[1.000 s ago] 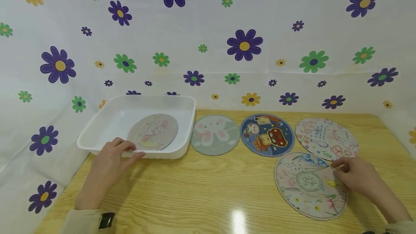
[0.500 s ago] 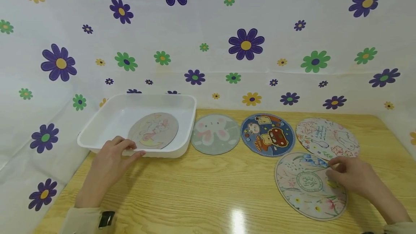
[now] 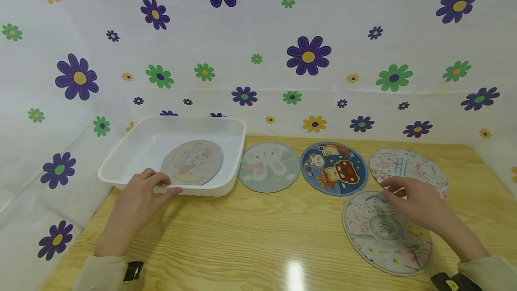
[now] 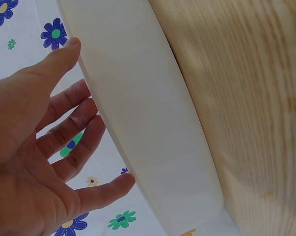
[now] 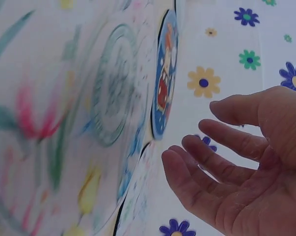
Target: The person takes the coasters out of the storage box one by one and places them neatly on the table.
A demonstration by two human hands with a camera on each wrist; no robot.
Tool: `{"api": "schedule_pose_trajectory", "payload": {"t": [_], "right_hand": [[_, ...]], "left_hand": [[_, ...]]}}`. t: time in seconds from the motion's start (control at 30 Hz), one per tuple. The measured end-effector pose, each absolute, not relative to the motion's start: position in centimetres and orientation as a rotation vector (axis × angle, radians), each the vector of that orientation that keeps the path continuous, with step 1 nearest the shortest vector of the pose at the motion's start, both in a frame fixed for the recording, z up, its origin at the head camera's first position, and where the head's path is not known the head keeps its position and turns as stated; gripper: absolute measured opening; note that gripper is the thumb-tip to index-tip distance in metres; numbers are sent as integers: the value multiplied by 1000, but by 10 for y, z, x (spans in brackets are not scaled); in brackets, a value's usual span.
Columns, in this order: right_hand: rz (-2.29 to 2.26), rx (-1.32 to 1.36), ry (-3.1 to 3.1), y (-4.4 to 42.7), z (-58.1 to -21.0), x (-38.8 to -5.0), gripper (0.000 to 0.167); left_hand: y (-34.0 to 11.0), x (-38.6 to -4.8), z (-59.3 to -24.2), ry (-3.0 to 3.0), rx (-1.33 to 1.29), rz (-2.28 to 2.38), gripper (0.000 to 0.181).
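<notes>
My left hand point(image 3: 139, 208) holds the front rim of a white plastic basin point(image 3: 117, 154). Its middle fingertips pass behind the rim and its thumb lies along it. Inside the basin rests a round pale pink mat point(image 3: 194, 163) with a moon drawing. Over a round floral mat point(image 3: 385, 241) with a green emblem hovers my right hand point(image 3: 418, 203), its fingers loosely bent and holding nothing. In the right wrist view those fingers are apart from the floral mat. A round mat with red line drawings point(image 3: 408, 165) lies just behind, partly hidden by the hand.
A grey-green rabbit mat point(image 3: 268, 172) lies beside the basin's right wall. To its right is a dark blue cartoon bear mat point(image 3: 327, 158). All lie on a wood-grain table point(image 3: 250, 246). A flower-patterned white cloth point(image 3: 266, 26) hangs behind.
My right hand has come away from the floral mat's upper right edge and moved left and up. The left hand stays on the basin rim. The mats stay in place.
</notes>
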State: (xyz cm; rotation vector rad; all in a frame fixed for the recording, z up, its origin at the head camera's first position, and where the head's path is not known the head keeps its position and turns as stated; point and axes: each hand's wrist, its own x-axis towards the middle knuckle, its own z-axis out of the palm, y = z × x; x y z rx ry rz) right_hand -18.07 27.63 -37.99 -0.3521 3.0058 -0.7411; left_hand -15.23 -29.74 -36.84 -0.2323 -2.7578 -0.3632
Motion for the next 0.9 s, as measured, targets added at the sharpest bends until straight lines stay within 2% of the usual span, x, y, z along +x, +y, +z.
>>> {"api": "schedule_pose_trajectory", "payload": {"t": [0.4, 0.9], "right_hand": [[-804, -641, 2959, 216, -364, -206, 25], [-837, -903, 2950, 175, -361, -219, 21]], "left_hand": [[-296, -153, -367, -2765, -240, -357, 24], [-298, -152, -369, -2756, -233, -343, 24]]}}
